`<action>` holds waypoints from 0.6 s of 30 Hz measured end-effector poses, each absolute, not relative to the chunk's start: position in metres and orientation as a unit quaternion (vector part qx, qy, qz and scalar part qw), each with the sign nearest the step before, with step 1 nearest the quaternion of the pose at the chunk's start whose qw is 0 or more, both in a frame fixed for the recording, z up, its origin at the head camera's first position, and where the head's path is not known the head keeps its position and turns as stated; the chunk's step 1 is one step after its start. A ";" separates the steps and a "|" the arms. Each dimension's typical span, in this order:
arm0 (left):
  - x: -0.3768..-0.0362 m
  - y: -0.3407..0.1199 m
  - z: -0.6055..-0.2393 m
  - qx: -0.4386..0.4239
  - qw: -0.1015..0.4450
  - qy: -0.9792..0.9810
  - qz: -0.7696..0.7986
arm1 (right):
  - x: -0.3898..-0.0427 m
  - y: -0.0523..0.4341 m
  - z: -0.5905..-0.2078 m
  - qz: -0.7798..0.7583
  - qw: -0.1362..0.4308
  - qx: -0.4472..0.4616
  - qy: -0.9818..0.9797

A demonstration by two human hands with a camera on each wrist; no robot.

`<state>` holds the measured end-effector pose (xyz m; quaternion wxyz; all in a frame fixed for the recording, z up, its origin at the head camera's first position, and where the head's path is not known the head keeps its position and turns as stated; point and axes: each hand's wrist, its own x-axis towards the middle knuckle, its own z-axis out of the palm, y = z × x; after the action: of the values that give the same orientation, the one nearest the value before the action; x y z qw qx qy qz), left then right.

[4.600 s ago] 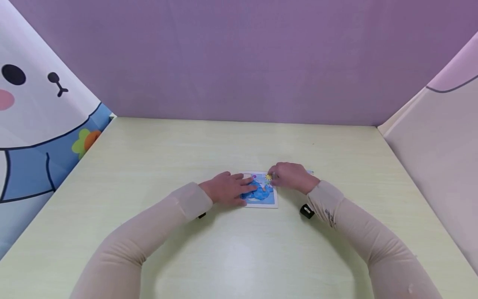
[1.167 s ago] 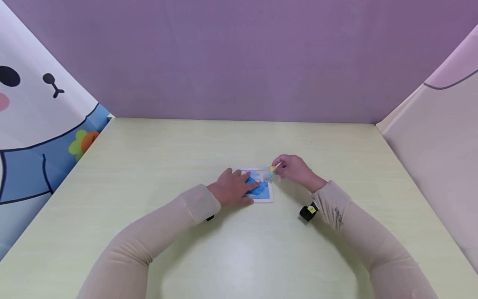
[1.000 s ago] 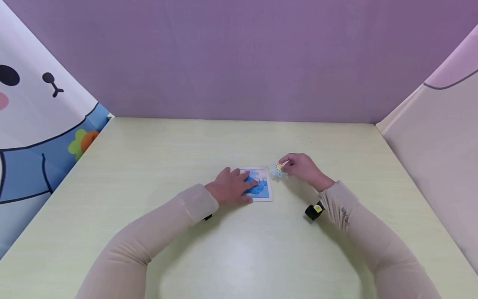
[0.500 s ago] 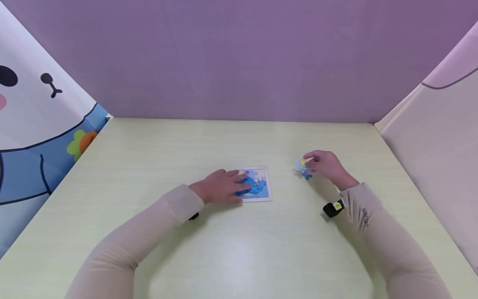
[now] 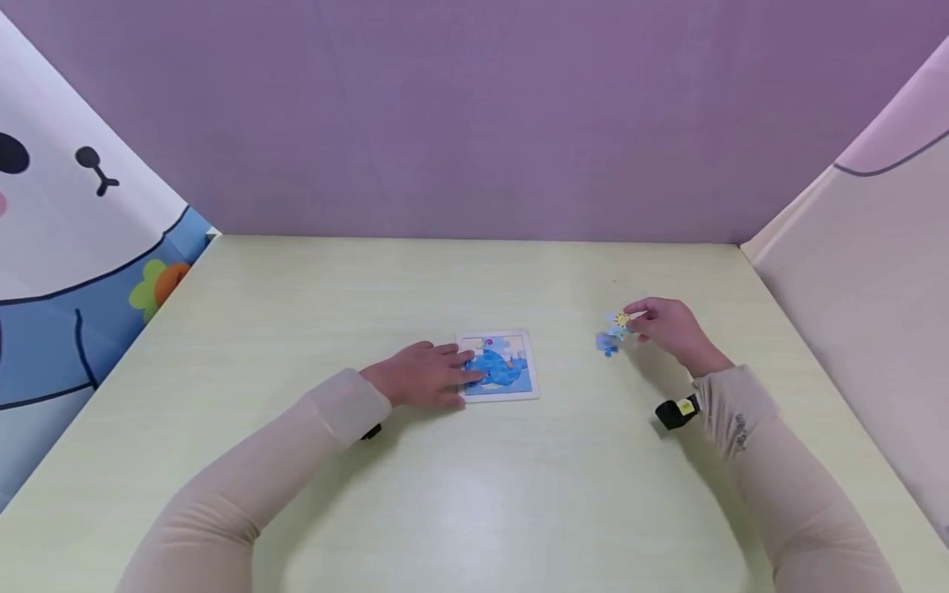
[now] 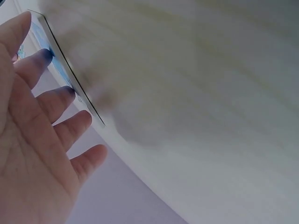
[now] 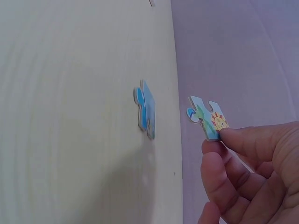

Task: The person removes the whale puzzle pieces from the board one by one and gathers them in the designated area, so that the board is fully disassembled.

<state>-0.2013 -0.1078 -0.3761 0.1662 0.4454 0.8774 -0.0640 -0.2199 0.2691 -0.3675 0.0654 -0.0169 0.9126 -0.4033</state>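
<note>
My right hand (image 5: 670, 329) pinches a jigsaw piece with a yellow sun (image 7: 212, 119) between thumb and fingers, held up above the table. In the head view a loose blue jigsaw piece (image 5: 605, 344) lies just below and left of it; the right wrist view shows this blue piece (image 7: 146, 112) on the table. Toward the middle lies a framed jigsaw puzzle (image 5: 504, 387) with a blue whale picture and a white border. My left hand (image 5: 423, 376) has its fingers spread over the puzzle's left edge, fingertips on the picture; the left wrist view shows these fingers (image 6: 56, 100) along the border.
Both hands work over a pale wood-look table (image 5: 474, 494). A purple wall panel (image 5: 474, 123) rises at its back, with a cartoon-printed panel (image 5: 89, 247) on the left and a pale one (image 5: 867, 272) on the right. A black wrist camera (image 5: 676, 413) hangs below the right wrist.
My right hand has lifted the sun piece from the puzzle's upper right corner and carried it right, beside the blue piece. My left hand has slid left, uncovering more of the whale.
</note>
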 end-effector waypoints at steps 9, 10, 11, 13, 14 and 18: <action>-0.203 -0.112 -0.377 0.452 0.182 0.872 -0.054 | -0.219 0.286 -0.366 -0.395 0.067 -0.003 0.916; -0.203 -0.112 -0.377 0.450 0.184 0.872 -0.051 | -0.219 0.288 -0.366 -0.393 0.068 -0.002 0.917; -0.204 -0.112 -0.377 0.450 0.186 0.872 -0.049 | -0.219 0.289 -0.365 -0.391 0.068 -0.001 0.918; -0.204 -0.112 -0.378 0.450 0.187 0.872 -0.044 | -0.219 0.292 -0.364 -0.388 0.069 0.001 0.919; -0.204 -0.113 -0.378 0.451 0.186 0.872 -0.043 | -0.219 0.293 -0.364 -0.385 0.071 0.002 0.920; -0.204 -0.112 -0.379 0.459 0.178 0.869 -0.043 | -0.218 0.300 -0.365 -0.374 0.081 0.006 0.924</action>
<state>-0.2036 -0.1121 -0.3789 0.1779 0.4590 0.8694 -0.0431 -0.2185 0.2996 -0.3652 0.0814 0.0060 0.9236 -0.3745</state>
